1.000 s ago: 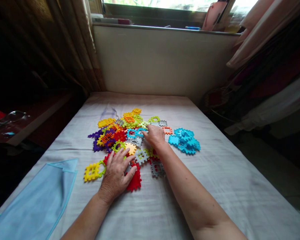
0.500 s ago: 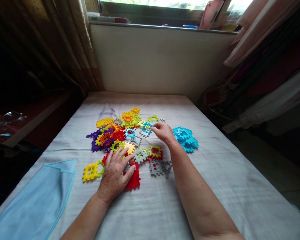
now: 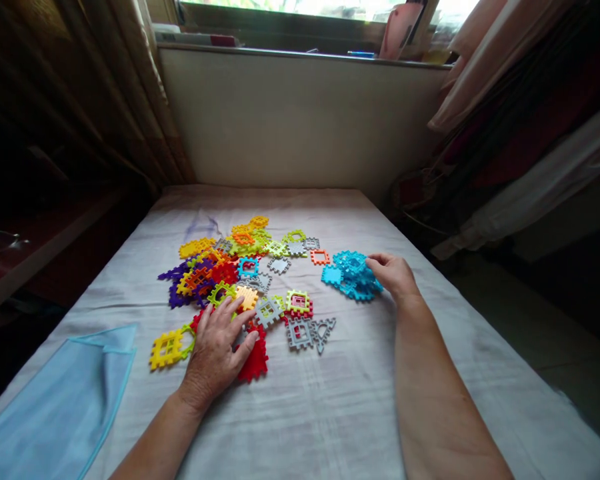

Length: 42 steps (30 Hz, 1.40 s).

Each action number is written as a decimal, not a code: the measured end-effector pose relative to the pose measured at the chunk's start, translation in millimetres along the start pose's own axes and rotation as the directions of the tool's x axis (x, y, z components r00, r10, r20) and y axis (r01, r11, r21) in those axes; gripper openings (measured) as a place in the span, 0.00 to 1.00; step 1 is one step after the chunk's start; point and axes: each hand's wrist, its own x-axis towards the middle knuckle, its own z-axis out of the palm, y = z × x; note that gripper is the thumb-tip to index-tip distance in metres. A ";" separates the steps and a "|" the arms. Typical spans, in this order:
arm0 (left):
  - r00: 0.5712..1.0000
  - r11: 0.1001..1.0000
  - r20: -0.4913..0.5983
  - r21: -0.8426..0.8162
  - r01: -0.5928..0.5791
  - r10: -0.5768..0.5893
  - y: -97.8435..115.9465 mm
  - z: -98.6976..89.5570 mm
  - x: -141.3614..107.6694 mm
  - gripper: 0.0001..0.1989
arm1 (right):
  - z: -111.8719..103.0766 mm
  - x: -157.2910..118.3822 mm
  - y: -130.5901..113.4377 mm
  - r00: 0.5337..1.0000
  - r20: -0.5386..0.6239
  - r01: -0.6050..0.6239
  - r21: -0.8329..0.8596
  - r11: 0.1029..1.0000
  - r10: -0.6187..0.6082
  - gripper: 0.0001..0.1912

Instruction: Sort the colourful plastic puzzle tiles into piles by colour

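A spread of flat, notched plastic pieces lies on the cloth. My left hand (image 3: 219,347) rests spread over red pieces (image 3: 254,360), near a pale orange piece (image 3: 247,297). At the right edge of a blue pile (image 3: 356,277), my right hand (image 3: 394,275) has thumb and finger pinched on a blue piece. One blue piece (image 3: 249,267) lies among the mixed colours. Gray pieces (image 3: 300,333) lie between the hands, with a green frame (image 3: 299,303) just behind them. An orange frame (image 3: 320,257) sits left of the blue pile.
A light blue cloth (image 3: 65,400) covers the left front of the white bedsheet (image 3: 310,420). Yellow pieces (image 3: 166,351) lie left of my left hand. A low wall (image 3: 300,120) stands behind, curtains hang at left, and clothes hang at right.
My right hand has moved right with the blue piece, from the middle of the spread to the blue pile. The orange frame now shows beside the pile. My left hand stays on the red pieces.
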 end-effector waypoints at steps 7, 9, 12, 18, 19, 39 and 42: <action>1.000 1.000 0.003 -0.009 0.009 -0.009 -0.4 1.2 0.4 0.17 | -9.4 -14.9 -25.8 0.999 -0.036 -0.016 -0.106 0.994 0.013 0.19; 1.000 1.000 0.001 -0.008 0.009 -0.009 0.0 1.0 0.5 0.17 | -1.7 -23.5 -44.2 0.998 -0.021 0.064 -0.080 0.995 -0.066 0.18; 1.000 1.000 0.001 -0.014 0.010 -0.010 1.0 0.3 0.3 0.17 | 20.0 -41.7 -81.2 0.964 0.072 0.258 -0.016 0.966 -0.256 0.16; 1.000 1.000 0.011 -0.013 0.010 -0.010 2.8 -1.5 0.1 0.17 | 65.7 -74.0 -161.2 0.720 0.269 0.657 0.032 0.753 -0.640 0.16; 1.000 1.000 0.012 -0.014 0.011 -0.011 3.0 -1.7 0.1 0.17 | 70.7 -75.6 -171.6 0.705 0.292 0.673 0.013 0.740 -0.646 0.17; 1.000 1.000 -0.002 -0.019 0.018 -0.018 4.1 -0.6 0.9 0.17 | 100.7 -61.3 -202.3 0.843 0.415 0.400 -0.057 0.915 -0.343 0.17; 1.000 1.000 -0.009 -0.012 0.014 -0.014 4.6 -1.0 0.7 0.17 | 99.9 -63.2 -211.6 0.826 0.458 0.419 -0.105 0.902 -0.330 0.15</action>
